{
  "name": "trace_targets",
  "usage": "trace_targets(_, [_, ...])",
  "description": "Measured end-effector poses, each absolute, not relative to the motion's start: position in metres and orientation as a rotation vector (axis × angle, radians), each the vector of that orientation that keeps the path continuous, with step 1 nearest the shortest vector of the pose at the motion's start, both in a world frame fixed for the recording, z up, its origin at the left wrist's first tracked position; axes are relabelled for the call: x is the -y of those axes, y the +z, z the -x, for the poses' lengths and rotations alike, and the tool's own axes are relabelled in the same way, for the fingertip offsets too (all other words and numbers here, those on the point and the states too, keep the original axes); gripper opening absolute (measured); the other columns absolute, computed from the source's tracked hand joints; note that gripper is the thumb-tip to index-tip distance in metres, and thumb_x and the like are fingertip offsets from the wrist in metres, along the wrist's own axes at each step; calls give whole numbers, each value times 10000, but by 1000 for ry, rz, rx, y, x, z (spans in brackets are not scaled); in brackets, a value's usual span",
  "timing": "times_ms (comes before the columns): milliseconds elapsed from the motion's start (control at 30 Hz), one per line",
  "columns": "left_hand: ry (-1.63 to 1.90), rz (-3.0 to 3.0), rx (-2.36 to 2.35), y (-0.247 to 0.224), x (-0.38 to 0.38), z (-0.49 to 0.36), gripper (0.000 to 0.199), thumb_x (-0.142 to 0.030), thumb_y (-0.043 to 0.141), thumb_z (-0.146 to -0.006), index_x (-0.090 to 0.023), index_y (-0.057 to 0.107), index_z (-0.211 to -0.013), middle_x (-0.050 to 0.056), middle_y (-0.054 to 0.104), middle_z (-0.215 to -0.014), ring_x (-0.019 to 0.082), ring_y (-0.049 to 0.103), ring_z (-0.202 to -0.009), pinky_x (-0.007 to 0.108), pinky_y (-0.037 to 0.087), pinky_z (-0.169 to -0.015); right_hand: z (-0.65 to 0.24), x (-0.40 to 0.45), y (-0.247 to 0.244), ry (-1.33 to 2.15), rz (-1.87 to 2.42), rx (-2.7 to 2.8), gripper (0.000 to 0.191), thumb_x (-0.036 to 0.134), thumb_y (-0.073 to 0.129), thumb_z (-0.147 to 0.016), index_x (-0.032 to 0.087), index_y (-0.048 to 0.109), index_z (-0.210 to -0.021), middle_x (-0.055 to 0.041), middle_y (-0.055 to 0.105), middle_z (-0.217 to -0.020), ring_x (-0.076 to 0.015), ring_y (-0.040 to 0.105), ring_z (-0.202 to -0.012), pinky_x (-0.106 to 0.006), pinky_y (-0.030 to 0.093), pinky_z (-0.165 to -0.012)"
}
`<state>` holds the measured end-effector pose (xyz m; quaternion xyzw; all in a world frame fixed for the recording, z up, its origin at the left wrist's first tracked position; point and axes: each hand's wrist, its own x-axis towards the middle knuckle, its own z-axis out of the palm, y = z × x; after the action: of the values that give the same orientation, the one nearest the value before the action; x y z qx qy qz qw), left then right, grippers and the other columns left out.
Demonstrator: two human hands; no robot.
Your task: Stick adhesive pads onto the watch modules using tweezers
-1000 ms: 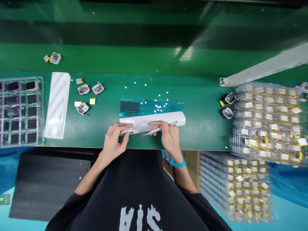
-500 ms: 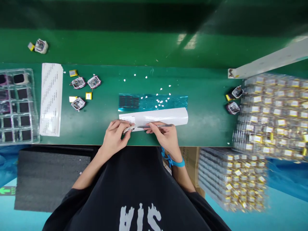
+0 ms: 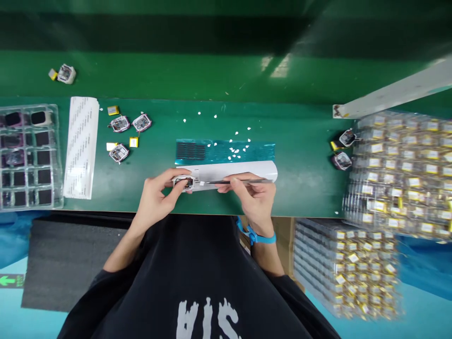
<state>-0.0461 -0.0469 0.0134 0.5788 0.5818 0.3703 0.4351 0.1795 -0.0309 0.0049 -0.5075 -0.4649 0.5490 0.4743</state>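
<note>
My left hand [image 3: 160, 195] grips a small white watch-like case [image 3: 183, 181] with its open inner side facing up, over the left end of a white sheet [image 3: 240, 169]. Thin metal tweezers [image 3: 243, 181] are pinched in my right hand [image 3: 254, 195], pointing left toward the case. A tiny white piece [image 3: 202, 183] is at their tip, apart from the case. Behind the white sheet lies a teal strip [image 3: 226, 149] with black pieces at its left end and several small white bits on it.
Opened cases with yellow batteries [image 3: 119, 153] lie left, beside a printed white sheet [image 3: 81, 150] and a clear tray [image 3: 58, 179]. Stacked trays [image 3: 399, 174] and two dark cases [image 3: 342, 160] are at right. A white bar [image 3: 388, 96] slants above them.
The case has turned from edge-on to face-up in my left hand. My right hand and the tweezers have shifted right, away from it, with a white piece now at the tip.
</note>
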Motion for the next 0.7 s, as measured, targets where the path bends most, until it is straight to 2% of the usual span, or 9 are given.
trace_targets(67, [899, -1332, -1300, 20, 43, 45, 245, -258, 694, -929, -182, 725, -1161, 59, 789, -1012, 154, 759, -740, 248, 621, -715, -170, 27, 12, 1350, 1193, 1129, 298, 507, 755, -915, 213, 760, -872, -35, 776, -724, -216, 763, -626, -345, 676, -622])
trace_targets(167, [896, -1286, -1165, 24, 43, 40, 396, -196, 745, -868, -181, 698, -1261, 94, 778, -1118, 194, 760, -968, 280, 625, -871, -160, 24, 18, 1385, 1132, 1115, 283, 486, 712, -953, 215, 736, -877, -28, 774, -717, -202, 757, -610, -327, 675, -600])
trace_targets(200, [899, -1278, -1163, 25, 45, 38, 415, -177, 743, -863, -182, 694, -1275, 97, 776, -1123, 194, 757, -978, 280, 626, -873, -158, 25, 19, 1392, 1122, 1129, 273, 472, 701, -963, 214, 735, -882, -27, 775, -719, -199, 756, -609, -323, 675, -600])
trace_targets(300, [894, -1228, -1201, 27, 51, 32, 403, -158, 715, -881, -185, 690, -1282, 61, 779, -939, 155, 744, -747, 254, 635, -711, -157, 28, 19, 1369, 1132, 1217, 265, 449, 665, -988, 212, 745, -900, -32, 779, -742, -199, 765, -640, -326, 680, -630])
trace_targets(367, [891, -1183, -1194, 28, 54, 28, 375, -156, 712, -885, -175, 692, -1259, 37, 765, -843, 147, 730, -663, 261, 639, -673, -157, 31, 18, 1339, 1143, 1263, 260, 441, 652, -995, 215, 752, -912, -34, 783, -765, -200, 769, -663, -328, 680, -643])
trace_targets(533, [906, -1112, -1161, 32, 55, 23, 340, -147, 721, -876, -150, 688, -1215, 50, 778, -866, 171, 762, -673, 289, 666, -689, -158, 32, 18, 1332, 1114, 1259, 247, 423, 653, -999, 213, 742, -906, -32, 781, -762, -187, 759, -635, -306, 669, -606])
trace_targets(700, [922, -1102, -1158, 35, 55, 23, 322, -145, 734, -868, -149, 695, -1187, 55, 780, -887, 167, 763, -655, 285, 673, -680, -157, 31, 21, 1333, 1146, 1251, 297, 482, 656, -988, 210, 730, -893, -37, 771, -729, -190, 753, -614, -307, 669, -592])
